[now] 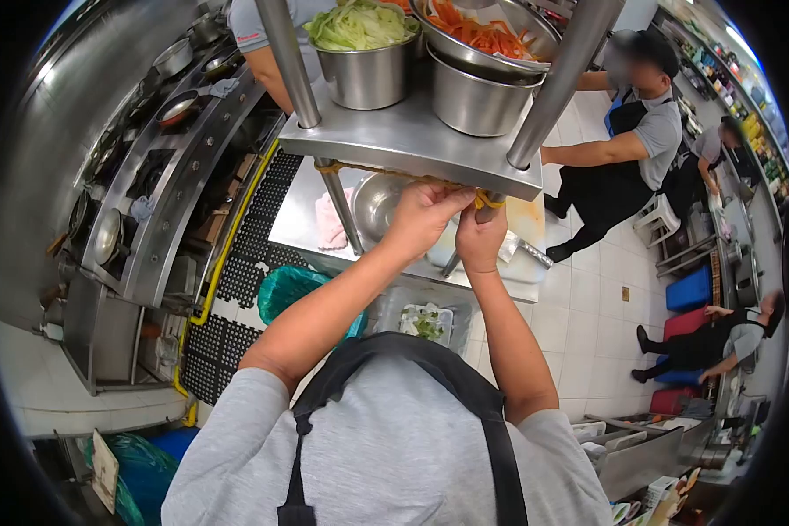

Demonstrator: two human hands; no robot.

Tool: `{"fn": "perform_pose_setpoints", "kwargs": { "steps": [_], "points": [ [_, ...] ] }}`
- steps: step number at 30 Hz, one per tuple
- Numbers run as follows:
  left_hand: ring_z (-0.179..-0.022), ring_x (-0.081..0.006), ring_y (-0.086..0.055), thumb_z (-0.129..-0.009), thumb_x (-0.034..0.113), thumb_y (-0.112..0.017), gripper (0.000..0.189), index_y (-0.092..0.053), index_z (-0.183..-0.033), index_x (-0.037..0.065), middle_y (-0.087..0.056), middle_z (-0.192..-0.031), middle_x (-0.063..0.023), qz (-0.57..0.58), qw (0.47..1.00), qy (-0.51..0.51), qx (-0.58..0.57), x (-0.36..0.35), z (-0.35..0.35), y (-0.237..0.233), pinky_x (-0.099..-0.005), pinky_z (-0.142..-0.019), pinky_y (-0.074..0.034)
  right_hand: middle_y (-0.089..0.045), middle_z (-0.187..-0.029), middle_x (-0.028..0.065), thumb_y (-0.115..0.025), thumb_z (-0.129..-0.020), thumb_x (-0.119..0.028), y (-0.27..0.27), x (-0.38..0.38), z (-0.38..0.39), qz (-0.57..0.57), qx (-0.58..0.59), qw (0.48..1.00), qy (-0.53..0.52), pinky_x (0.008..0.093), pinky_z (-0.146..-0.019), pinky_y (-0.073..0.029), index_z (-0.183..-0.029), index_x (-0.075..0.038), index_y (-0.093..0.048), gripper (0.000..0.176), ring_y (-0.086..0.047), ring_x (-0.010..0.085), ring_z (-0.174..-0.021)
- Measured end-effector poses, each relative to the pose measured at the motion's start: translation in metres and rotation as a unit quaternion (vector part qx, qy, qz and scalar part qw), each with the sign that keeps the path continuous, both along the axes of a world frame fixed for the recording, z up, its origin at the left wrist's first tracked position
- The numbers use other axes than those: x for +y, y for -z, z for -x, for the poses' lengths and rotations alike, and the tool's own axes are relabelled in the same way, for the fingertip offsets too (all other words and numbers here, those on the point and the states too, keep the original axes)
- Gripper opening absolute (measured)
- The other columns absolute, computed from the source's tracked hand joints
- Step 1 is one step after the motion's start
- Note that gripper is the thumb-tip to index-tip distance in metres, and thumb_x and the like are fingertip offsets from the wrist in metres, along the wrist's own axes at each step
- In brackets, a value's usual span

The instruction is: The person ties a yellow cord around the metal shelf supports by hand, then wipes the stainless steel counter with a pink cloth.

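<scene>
A yellowish cord (386, 174) runs under the steel shelf (403, 140), from the left post to the right post, where it is wound in a bundle. My left hand (428, 215) pinches the cord near the right post. Close beside it, my right hand (481, 235) is closed on the yellow bundle at that post. Above, on the shelf, stand a steel pot of shredded lettuce (364, 66) and a steel pot (482, 101) with a bowl of carrot strips (482, 35) over it.
Below are a steel bowl (379, 206), a pink cloth (333, 219), a knife (535, 252) on a cutting board and a bin (465, 320) with scraps. Stoves (184, 149) line the left. A person (644, 131) stands at the right; others are farther off.
</scene>
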State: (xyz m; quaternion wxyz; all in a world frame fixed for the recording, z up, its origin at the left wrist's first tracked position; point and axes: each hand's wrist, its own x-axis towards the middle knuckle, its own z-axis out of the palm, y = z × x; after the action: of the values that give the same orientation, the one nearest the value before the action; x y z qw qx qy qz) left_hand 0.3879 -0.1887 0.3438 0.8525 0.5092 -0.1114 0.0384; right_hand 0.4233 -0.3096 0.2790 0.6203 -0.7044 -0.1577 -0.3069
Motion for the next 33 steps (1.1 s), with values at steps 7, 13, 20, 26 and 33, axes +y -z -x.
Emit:
{"fn": "perform_pose_setpoints", "kwargs": {
  "steps": [7,13,20,26,33],
  "points": [
    [-0.104,-0.0189,-0.067,-0.096,0.002,-0.065,0.022,-0.066,-0.118,0.001,-0.07,-0.11,-0.0072,0.013,1.0,-0.014,0.0,0.0,0.009,0.017,-0.0343,-0.096,-0.053,-0.071,-0.1,0.0148,-0.074,-0.087,-0.006,-0.024,-0.014,0.022,0.117,0.005,0.992,0.05,0.0398,-0.077,-0.055,-0.129,-0.002,-0.054,0.046,-0.07,0.0298,-0.085],
    [-0.104,-0.0164,-0.066,-0.095,0.004,-0.066,0.025,-0.064,-0.12,0.004,-0.068,-0.114,-0.0055,0.105,0.991,0.044,0.073,0.006,0.006,0.013,-0.032,-0.093,-0.052,-0.061,-0.088,0.0098,-0.077,-0.084,0.0,-0.064,-0.032,0.068,0.189,-0.148,0.969,0.048,0.0299,-0.066,-0.05,-0.124,0.0,-0.062,0.042,-0.059,0.0185,-0.071],
    [-0.106,-0.0157,-0.067,-0.097,0.008,-0.066,0.022,-0.064,-0.119,0.007,-0.07,-0.112,-0.0039,0.074,0.995,0.052,0.043,0.003,0.001,0.013,-0.0322,-0.093,-0.054,-0.068,-0.078,0.0101,-0.074,-0.084,-0.003,-0.093,-0.031,0.043,0.267,-0.195,0.941,0.078,0.035,-0.06,-0.053,-0.098,-0.007,-0.076,0.014,-0.067,0.0276,-0.066],
    [-0.107,-0.0131,-0.067,-0.1,0.012,-0.065,0.024,-0.064,-0.123,0.005,-0.071,-0.115,-0.0047,0.045,0.998,0.04,-0.002,0.001,-0.001,0.02,-0.0303,-0.092,-0.054,-0.07,-0.08,0.0134,-0.07,-0.087,-0.001,-0.094,-0.019,0.043,0.203,-0.168,0.963,0.058,0.0351,-0.064,-0.053,-0.093,-0.003,-0.074,0.008,-0.067,0.0289,-0.069],
    [-0.096,-0.0116,-0.069,-0.096,0.004,-0.071,0.022,-0.067,-0.117,-0.002,-0.073,-0.107,-0.0058,-0.01,0.996,-0.039,-0.083,-0.004,-0.004,0.019,-0.0261,-0.085,-0.055,-0.068,-0.078,0.0113,-0.072,-0.09,-0.004,-0.084,-0.009,0.039,0.172,-0.148,0.97,0.092,0.0312,-0.063,-0.049,-0.092,-0.001,-0.073,0.004,-0.063,0.0221,-0.067]
  ]
}}
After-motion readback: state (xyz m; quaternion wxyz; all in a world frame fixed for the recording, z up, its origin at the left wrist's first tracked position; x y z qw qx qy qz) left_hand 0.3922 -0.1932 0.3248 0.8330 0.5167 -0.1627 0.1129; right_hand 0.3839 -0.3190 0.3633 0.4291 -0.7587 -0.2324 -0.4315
